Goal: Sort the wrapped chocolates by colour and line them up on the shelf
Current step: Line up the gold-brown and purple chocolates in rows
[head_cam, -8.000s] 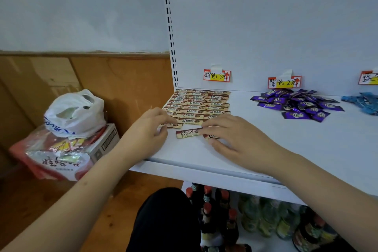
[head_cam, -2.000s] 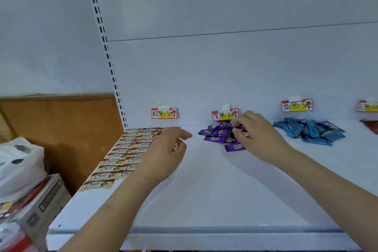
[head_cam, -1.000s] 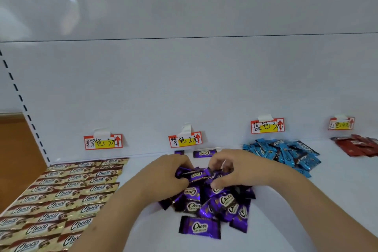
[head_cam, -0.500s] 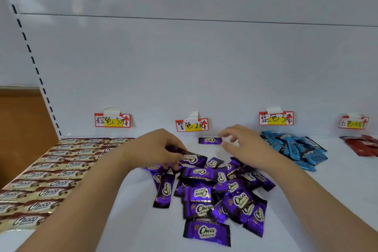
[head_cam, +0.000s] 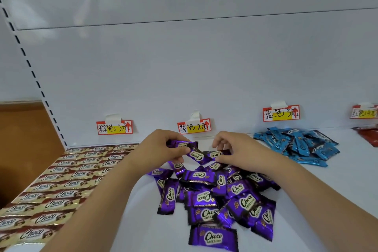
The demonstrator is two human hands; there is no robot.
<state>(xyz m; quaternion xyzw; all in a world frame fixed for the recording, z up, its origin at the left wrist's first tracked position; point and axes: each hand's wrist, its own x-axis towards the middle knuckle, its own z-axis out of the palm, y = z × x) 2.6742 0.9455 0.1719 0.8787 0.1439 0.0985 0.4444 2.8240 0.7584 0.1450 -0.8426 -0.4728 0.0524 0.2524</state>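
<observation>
1. Near the centre of the frame, a purple wrapper (head_cam: 194, 154) is pinched between the thumb and curled fingers (head_cam: 180, 150) of the left hand (head_cam: 161, 149); a second purple piece (head_cam: 217, 154) is held under the curled fingers of the right hand (head_cam: 239, 149), though the exact grip is partly hidden.
2. Both pieces are held just above the far edge of the purple pile (head_cam: 216, 196), which lies loose on the white shelf (head_cam: 147, 231) in the lower centre, below the purple price tag (head_cam: 194, 126).
3. A slip is judged likely: the foil looks slick and crinkled, and a light pinch at a wrapper end could let a piece fall back into the heap.
4. The pile could be scattered by a forearm, since pieces overlap at all angles and lie close under both wrists.
5. The finished brown rows (head_cam: 67, 180) at the lower left could be nudged out of line by the left arm, which passes just beside them.
6. Mixing with the blue heap (head_cam: 296, 147) at the upper right seems less likely, as bare shelf lies between.
7. The wrappers are flat, rectangular pillows with crimped, serrated ends and glossy printed faces; the shelf and back panel are smooth and matte.
</observation>
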